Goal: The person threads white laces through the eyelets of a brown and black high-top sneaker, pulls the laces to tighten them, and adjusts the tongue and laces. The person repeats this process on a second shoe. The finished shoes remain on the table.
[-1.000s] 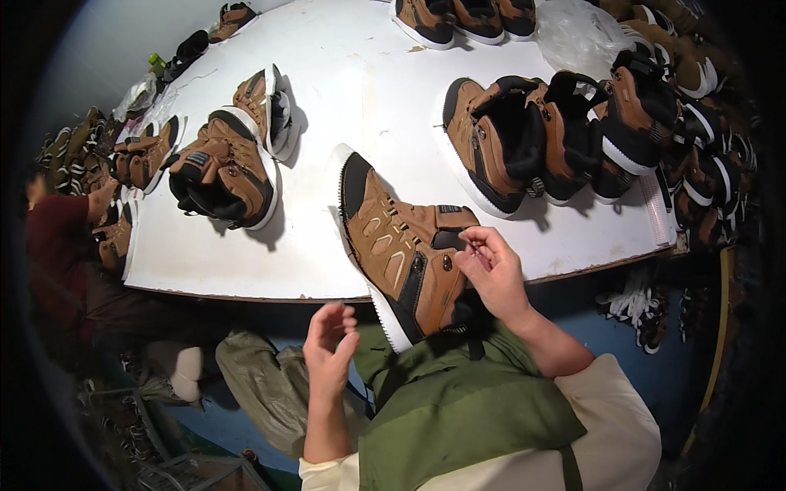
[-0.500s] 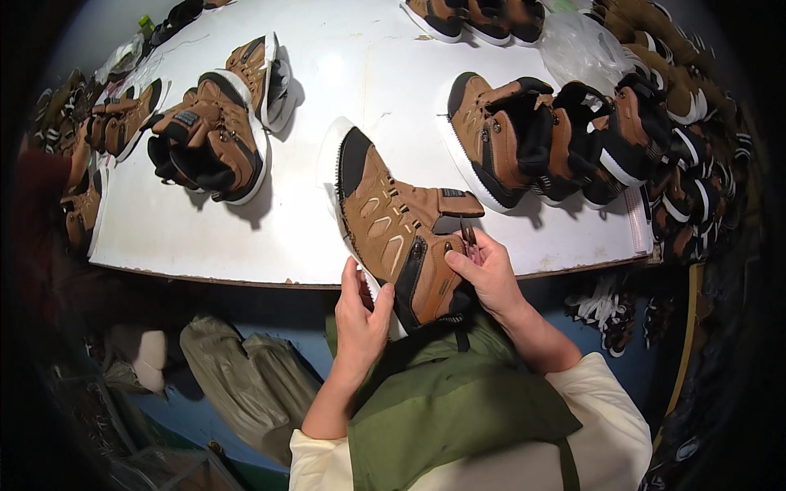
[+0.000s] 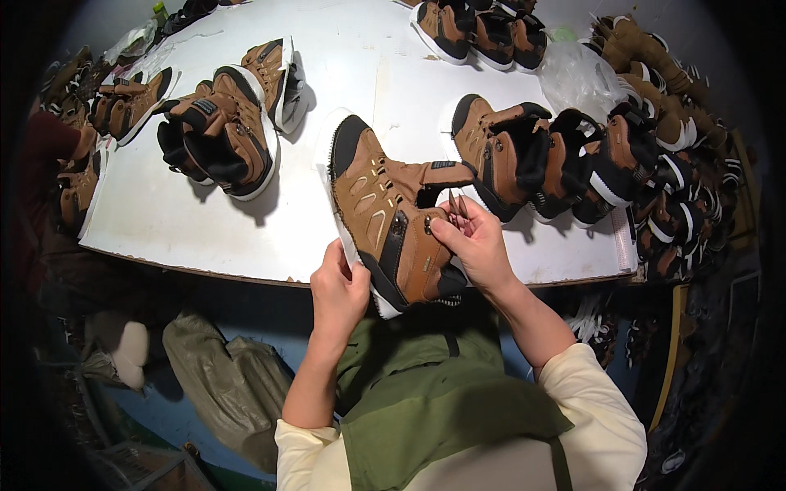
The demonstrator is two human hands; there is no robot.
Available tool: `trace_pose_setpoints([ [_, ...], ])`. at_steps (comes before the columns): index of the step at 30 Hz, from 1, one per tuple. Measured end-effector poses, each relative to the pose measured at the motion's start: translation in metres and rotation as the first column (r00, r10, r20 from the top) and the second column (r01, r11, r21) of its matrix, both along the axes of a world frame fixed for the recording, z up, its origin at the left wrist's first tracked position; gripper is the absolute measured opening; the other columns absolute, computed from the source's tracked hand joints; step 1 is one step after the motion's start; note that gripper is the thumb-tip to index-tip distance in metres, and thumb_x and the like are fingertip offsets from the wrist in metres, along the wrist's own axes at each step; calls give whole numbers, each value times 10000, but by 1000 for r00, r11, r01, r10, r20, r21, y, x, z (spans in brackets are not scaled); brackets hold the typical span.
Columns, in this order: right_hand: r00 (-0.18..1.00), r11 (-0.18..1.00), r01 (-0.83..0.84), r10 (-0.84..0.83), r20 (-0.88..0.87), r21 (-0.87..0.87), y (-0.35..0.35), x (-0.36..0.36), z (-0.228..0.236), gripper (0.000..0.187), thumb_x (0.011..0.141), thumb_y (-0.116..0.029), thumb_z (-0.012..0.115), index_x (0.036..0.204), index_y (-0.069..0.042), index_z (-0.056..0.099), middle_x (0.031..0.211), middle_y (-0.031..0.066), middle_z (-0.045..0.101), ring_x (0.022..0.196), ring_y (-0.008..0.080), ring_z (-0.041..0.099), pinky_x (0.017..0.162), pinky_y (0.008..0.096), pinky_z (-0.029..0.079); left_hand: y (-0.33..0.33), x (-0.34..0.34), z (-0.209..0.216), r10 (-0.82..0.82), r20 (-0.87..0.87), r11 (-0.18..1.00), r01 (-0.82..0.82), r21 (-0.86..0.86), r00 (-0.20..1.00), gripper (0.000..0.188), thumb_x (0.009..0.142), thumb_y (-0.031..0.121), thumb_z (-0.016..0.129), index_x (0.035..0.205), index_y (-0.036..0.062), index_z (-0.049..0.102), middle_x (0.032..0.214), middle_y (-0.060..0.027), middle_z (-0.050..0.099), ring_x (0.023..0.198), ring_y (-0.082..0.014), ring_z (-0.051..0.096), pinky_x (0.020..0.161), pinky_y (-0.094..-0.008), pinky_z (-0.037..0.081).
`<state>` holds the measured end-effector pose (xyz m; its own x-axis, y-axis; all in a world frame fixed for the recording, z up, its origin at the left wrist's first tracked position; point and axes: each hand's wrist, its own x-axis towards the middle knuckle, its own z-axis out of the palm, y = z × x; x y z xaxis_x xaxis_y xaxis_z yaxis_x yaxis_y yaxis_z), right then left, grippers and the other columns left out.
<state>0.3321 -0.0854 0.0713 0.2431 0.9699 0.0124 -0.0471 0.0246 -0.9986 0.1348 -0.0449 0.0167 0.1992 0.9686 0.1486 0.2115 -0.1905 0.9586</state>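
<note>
A brown high-top shoe point(image 3: 368, 196), with black toe cap and white sole, lies tilted on its side in front of me, toe pointing away and heel over the table's near edge. My left hand point(image 3: 340, 290) is closed on the white sole near the heel, thumb at its upper edge. Pinching the ankle collar is my right hand point(image 3: 475, 245), its thumb beside a metal eyelet. The same hand keeps small dark snips point(image 3: 458, 207), their pointed blades sticking up past the fingers; their handle is hidden in the palm.
Brown shoes point(image 3: 217, 139) stand left on the white table point(image 3: 319, 74), and a row of them point(image 3: 565, 155) stands right. A clear plastic bag point(image 3: 577, 78) lies behind that row. Shoes pile up at the right point(image 3: 684, 196). Another person's sleeve point(image 3: 49, 164) shows far left.
Both hands and the shoe have shifted slightly forward and left over the table. The grips look the same, and the view has moved a little.
</note>
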Motion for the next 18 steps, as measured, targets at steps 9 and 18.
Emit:
trace_pose_setpoints([
  [9, 997, 999, 17, -14, -81, 31, 15, 15, -7, 204, 939, -190, 646, 1036, -22, 583, 901, -35, 575, 798, 25, 508, 741, 194, 424, 18, 5, -11, -105, 529, 913, 293, -285, 842, 343, 901, -35, 468, 1242, -65, 491, 998, -56, 637, 823, -86, 588, 730, -226, 466],
  [18, 985, 998, 50, -45, -165, 27, 12, 16, -21, 277, 963, -225, 617, 1115, -3, 552, 902, -44, 544, 818, 25, 480, 767, 189, 402, 12, 5, -21, -103, 649, 915, 328, -235, 753, 355, 928, 2, 502, 1274, -62, 459, 1078, -84, 630, 938, -113, 601, 849, -255, 476],
])
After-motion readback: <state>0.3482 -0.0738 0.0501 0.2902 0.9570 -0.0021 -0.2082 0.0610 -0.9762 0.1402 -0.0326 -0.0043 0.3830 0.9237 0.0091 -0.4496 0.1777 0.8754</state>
